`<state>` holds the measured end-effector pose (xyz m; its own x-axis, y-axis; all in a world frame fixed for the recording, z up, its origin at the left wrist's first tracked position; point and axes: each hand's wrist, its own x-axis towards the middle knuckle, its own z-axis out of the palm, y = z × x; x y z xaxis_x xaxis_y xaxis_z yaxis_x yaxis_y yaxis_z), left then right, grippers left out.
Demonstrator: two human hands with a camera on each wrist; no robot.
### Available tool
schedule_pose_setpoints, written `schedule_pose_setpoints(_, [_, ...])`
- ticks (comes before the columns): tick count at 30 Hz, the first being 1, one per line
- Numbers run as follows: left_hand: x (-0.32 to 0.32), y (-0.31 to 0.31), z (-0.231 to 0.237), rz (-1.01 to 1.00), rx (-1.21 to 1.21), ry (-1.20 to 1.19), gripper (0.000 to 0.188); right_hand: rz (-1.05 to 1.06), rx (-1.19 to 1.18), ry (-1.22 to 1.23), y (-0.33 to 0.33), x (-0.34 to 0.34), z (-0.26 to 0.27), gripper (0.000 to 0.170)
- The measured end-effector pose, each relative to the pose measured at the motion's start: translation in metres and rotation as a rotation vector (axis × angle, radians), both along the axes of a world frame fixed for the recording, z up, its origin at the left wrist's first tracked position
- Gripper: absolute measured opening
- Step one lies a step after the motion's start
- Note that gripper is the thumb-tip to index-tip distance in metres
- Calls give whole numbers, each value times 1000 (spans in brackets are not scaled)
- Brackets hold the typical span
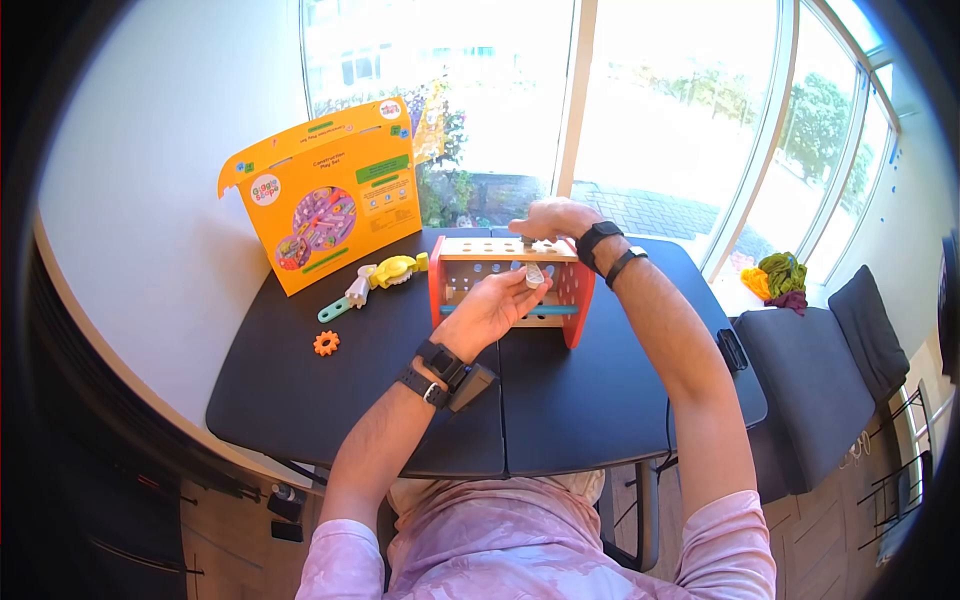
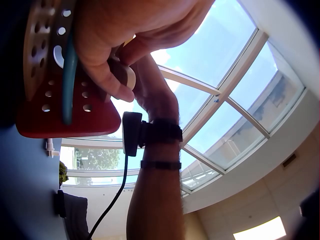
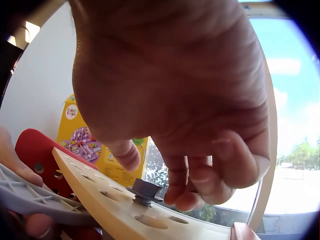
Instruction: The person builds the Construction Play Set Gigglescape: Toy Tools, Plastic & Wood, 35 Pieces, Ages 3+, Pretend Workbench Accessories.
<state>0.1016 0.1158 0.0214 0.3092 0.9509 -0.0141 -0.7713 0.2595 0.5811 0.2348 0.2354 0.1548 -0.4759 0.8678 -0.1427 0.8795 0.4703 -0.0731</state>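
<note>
free room lay near on the black table [image 1: 570,410]; an orange gear [image 1: 326,343] and yellow box [image 1: 335,165] took up the left; in the far middle a blue rod [image 1: 550,310] and the left hand [image 1: 493,312] barred the near opening of the wooden stand [image 1: 470,245], the right hand [image 1: 556,218] its top

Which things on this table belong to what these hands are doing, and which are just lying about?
Part of the job, it seems:
Toy workbench
Grey bolt in its top, under the right hand
Light grey piece pinched by the left hand

Lying about:
Orange gear
Teal strip
White piece
Yellow toy piece
Yellow box
Black object at right
</note>
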Motion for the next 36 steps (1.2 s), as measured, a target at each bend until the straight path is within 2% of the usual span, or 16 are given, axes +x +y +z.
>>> schedule_pose_setpoints(1, [1,-1,1,7,5,3,32,2,0,43,-2,1,0,70])
schedule_pose_setpoints(7, [0,0,0,1,18,-9,31,55,99,-70,10,-2,-10,70])
schedule_pose_setpoints(10, [1,-1,-1,7,21,-17,30,69,-35,30,-1,5,-1,70])
schedule_pose_setpoints(13, [0,0,-2,5,12,-18,31,20,8,-68,5,-1,-6,70])
schedule_pose_setpoints(19, [1,2,-3,-3,18,-34,30,38,1,-20,14,-1,-13,70])
schedule_pose_setpoints(28, [1,-1,-1,12,25,-3,30,8,1,-78,3,-3,-7,72])
schedule_pose_setpoints(34, [1,-1,-1,6,22,-8,29,94,63,56,14,5,-17,70])
schedule_pose_setpoints(36, [1,-1,-1,7,25,-8,29,63,30,-52,14,-1,-15,70])
